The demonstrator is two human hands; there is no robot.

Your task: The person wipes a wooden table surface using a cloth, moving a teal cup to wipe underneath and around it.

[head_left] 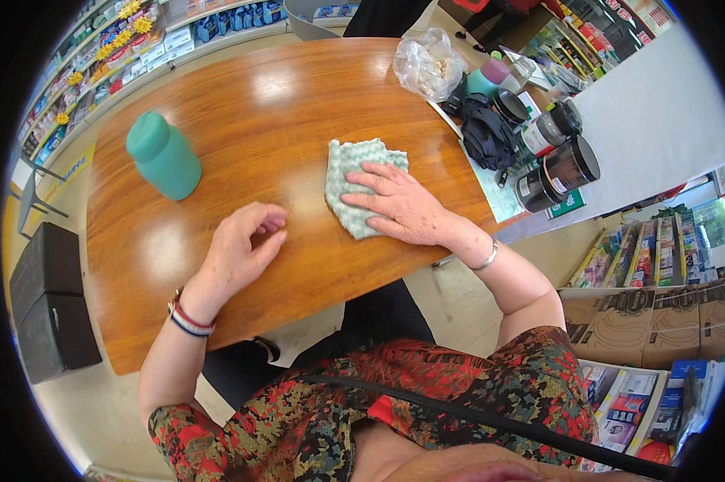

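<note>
A green and white checked cloth (pixel 342 210) lies on the wooden table (pixel 298 104), near its middle right. My right hand (pixel 399 205) rests flat on top of the cloth, fingers stretched out, covering part of it. To the left of the cloth, my left hand (pixel 246 241) is over the table near its front edge. Its fingers are loosely curled, with a gap to the thumb and nothing seen between them. A teal bottle (pixel 164 157) with a rounded lid stands on the left side of the table, beyond my left hand.
A clear plastic bag (pixel 428 64) sits at the table's far right corner. On the adjoining white surface (pixel 644 88) stand several jars and bottles, with a black bag (pixel 487 132) among them. Black boxes (pixel 53 297) stand left of the table; cardboard boxes (pixel 612 329) are at the right.
</note>
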